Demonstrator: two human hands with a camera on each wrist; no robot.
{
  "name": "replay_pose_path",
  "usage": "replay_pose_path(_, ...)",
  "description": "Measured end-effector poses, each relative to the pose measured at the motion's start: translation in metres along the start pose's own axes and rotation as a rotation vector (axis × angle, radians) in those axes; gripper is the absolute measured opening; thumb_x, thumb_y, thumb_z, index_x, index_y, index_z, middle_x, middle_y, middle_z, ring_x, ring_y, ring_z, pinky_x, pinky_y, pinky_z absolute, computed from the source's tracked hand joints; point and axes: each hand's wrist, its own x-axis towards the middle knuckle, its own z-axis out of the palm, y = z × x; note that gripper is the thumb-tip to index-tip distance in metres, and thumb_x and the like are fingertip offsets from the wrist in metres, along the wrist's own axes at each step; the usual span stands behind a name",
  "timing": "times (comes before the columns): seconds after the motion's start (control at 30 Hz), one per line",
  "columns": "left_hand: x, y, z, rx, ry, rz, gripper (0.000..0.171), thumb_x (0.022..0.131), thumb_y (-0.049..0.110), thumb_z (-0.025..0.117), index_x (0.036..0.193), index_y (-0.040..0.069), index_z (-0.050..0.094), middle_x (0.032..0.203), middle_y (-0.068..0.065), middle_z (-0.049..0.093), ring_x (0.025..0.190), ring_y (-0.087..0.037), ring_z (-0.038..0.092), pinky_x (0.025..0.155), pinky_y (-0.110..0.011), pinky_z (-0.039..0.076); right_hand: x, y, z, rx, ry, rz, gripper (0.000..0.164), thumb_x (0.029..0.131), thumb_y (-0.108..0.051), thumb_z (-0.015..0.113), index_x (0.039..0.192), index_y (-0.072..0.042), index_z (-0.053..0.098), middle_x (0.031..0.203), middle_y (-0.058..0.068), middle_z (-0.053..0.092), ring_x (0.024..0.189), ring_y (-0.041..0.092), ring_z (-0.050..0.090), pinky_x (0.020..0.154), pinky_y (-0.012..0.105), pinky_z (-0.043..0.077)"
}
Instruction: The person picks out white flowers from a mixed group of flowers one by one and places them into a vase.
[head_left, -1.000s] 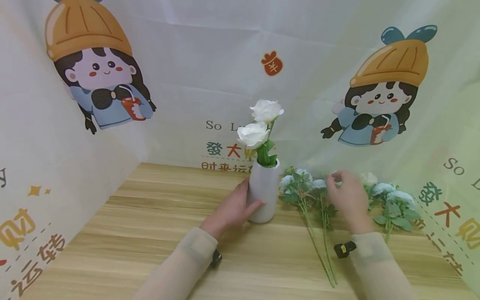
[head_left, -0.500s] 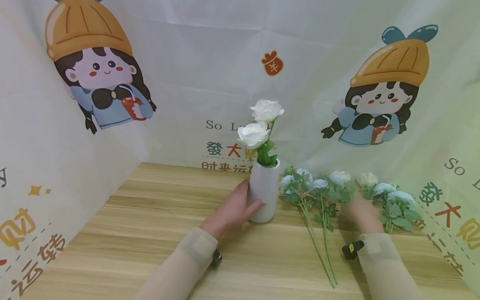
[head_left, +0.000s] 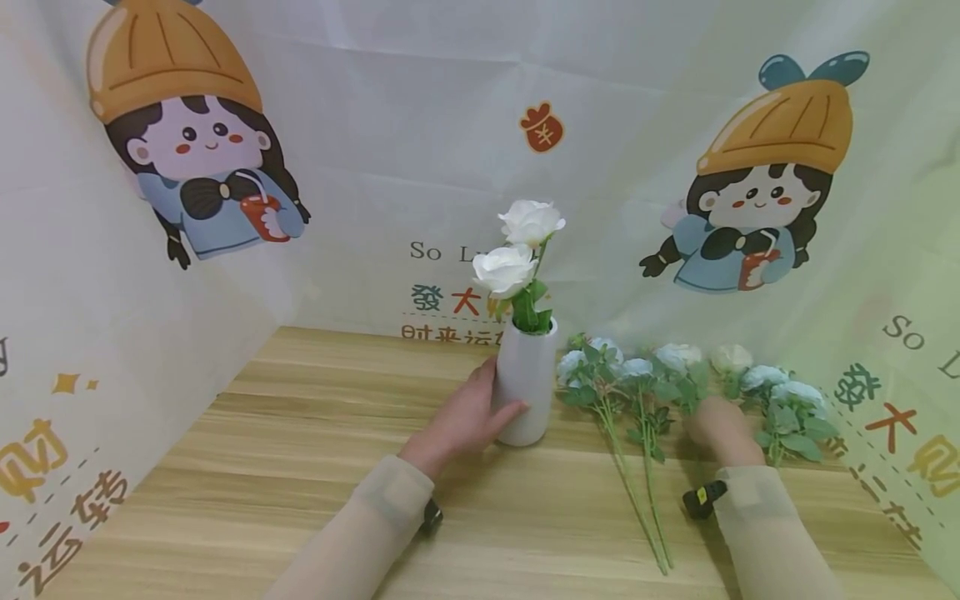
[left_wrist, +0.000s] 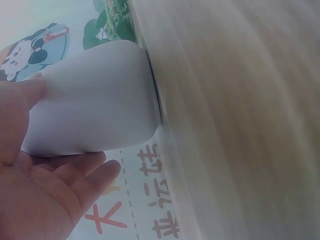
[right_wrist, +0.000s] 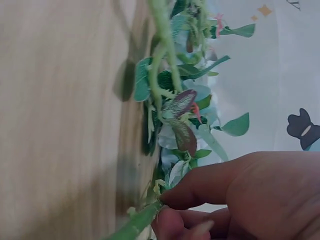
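Note:
A white vase (head_left: 525, 383) stands upright on the wooden table, with two white roses (head_left: 517, 250) in its mouth. My left hand (head_left: 468, 408) holds the vase low on its left side. In the left wrist view, the thumb lies on one side of the vase (left_wrist: 95, 100) and the fingers on the other. At the right, my right hand (head_left: 723, 429) is down among the lying flowers. The right wrist view shows its thumb and forefinger pinching a green flower stem (right_wrist: 135, 222). Which bloom that stem carries is hidden.
Pale blue flowers (head_left: 592, 362) lie left of my right hand, their long stems (head_left: 633, 492) reaching toward the front. More blue flowers (head_left: 798, 408) and a cream rose (head_left: 731, 358) lie on its right and behind it. A printed cloth (head_left: 405, 150) hangs behind the table (head_left: 300, 467).
My right hand has come down and to the right from above the flowers, and now pinches a stem. The left hand and vase have stayed in place.

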Motion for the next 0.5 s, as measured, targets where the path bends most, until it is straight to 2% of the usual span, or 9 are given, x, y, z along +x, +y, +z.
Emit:
replay_pose_path(0.1,0.0,-0.001,0.0,0.0,0.002,0.006,0.086,0.096,0.045,0.065,0.154,0.002,0.017,0.143,-0.019,0.04,0.124,-0.026,0.044,0.105,-0.044,0.041,0.001,0.0,0.0,0.04,-0.01,0.02,0.038,0.098,-0.015,0.05,0.062,-0.004,0.059,0.061,0.011,0.057,0.052,0.022,0.053,0.058,0.039,0.05)
replay_pose_path(0.23,0.001,-0.003,0.001,-0.003,0.014,0.03,0.086,0.096,0.044,0.065,0.153,0.002,0.019,0.141,-0.019,0.042,0.123,-0.025,0.045,0.105,-0.043,0.041,0.002,-0.001,-0.001,0.121,-0.029,0.052,0.045,0.1,-0.018,0.046,0.055,-0.012,0.053,0.046,-0.001,0.048,0.039,0.012,0.046,0.052,0.032,0.047)
replay_pose_path(0.37,0.001,-0.004,0.001,-0.01,0.024,0.049,0.086,0.095,0.044,0.066,0.153,0.001,0.019,0.14,-0.019,0.042,0.123,-0.025,0.045,0.105,-0.043,0.041,0.001,-0.004,-0.008,0.145,-0.025,0.056,0.053,0.103,-0.02,0.04,0.053,-0.012,0.056,0.044,-0.002,0.046,0.038,0.012,0.042,0.05,0.031,0.046)
replay_pose_path(0.5,0.001,-0.005,0.001,-0.009,0.023,0.049,0.086,0.095,0.044,0.066,0.153,0.002,0.019,0.14,-0.019,0.042,0.123,-0.025,0.045,0.105,-0.043,0.041,-0.002,-0.01,-0.015,0.149,-0.013,0.051,0.051,0.102,-0.02,0.039,0.057,-0.009,0.061,0.048,0.001,0.051,0.04,0.015,0.044,0.053,0.034,0.047)
